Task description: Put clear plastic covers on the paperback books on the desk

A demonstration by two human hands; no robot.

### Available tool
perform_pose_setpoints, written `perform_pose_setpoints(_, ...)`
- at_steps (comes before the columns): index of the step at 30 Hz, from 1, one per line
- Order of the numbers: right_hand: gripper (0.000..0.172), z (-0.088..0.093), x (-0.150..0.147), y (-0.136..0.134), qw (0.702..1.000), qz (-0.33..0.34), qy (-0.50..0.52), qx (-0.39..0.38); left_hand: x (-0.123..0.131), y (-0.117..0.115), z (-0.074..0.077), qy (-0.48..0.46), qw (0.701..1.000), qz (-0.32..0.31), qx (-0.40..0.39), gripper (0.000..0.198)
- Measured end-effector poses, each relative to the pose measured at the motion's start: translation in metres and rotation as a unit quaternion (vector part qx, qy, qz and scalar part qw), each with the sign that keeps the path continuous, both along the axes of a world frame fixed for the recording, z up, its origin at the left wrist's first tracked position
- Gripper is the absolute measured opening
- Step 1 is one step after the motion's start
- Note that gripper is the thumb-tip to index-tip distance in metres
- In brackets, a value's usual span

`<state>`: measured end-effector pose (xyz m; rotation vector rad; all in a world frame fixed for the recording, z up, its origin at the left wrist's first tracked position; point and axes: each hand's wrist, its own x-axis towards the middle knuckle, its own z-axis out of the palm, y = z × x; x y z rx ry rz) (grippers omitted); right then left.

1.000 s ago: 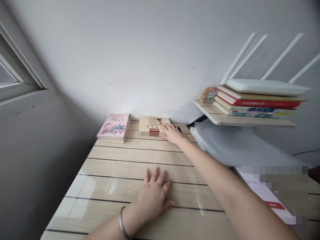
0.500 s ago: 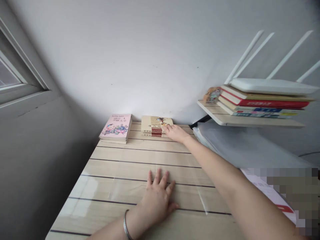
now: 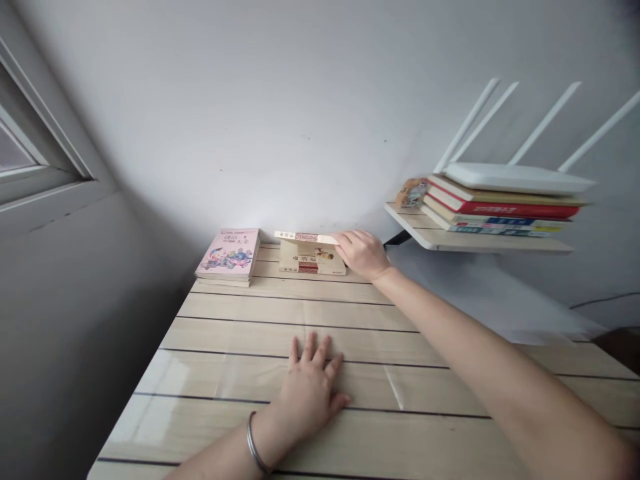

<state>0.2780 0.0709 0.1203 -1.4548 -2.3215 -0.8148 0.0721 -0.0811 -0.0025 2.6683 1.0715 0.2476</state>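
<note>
At the back of the wood-striped table (image 3: 240, 340), my right hand (image 3: 364, 255) grips the right end of a cream book (image 3: 306, 237) and holds it tilted up. Beneath it a matching cream book (image 3: 313, 259) with a red-brown spine band lies flat. My left hand (image 3: 313, 383), with a silver bangle at the wrist, rests flat on the tabletop, fingers spread, holding nothing. Left of the cream books stands a small stack topped by a pink book (image 3: 229, 253) with cartoon figures.
On the right, a small raised shelf (image 3: 445, 240) carries several stacked books (image 3: 505, 208), a white router (image 3: 520, 179) with upright antennas and a small brown ornament (image 3: 411, 192). A translucent sheet (image 3: 475, 293) lies under the shelf. The wall borders the table's back edge.
My right hand has taken hold of the upper cream book and raised its near edge off the lower one. The view has turned slightly right. My left hand stays flat.
</note>
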Motion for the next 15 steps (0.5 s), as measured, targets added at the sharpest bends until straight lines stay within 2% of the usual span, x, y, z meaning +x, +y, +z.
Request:
perform_pose_setpoints(4,0.036,0.028,-0.013,-0.07,0.998,0.018,-0.039,0.05,-0.001,0.001,-0.002,-0.014,1.0,0.0,-0.012,0.064)
perform_pose_setpoints(7,0.03,0.029,-0.026,-0.12,0.992,0.006,-0.086,0.086,0.0,0.0,0.0,-0.015,1.0,0.007,-0.025,0.065)
perform_pose_setpoints(9,0.024,0.017,-0.037,-0.145,0.988,0.011,-0.109,0.113,0.0,-0.001,0.004,-0.02,0.999,0.009,-0.038,0.065)
perform_pose_setpoints(11,0.021,-0.003,-0.048,-0.163,0.987,0.02,-0.113,0.114,0.0,0.0,0.009,-0.035,0.998,0.021,-0.056,0.062)
perform_pose_setpoints(15,0.025,-0.065,-0.074,-0.184,0.995,0.021,-0.075,0.061,-0.003,0.007,0.02,-0.072,0.99,0.06,-0.103,0.057)
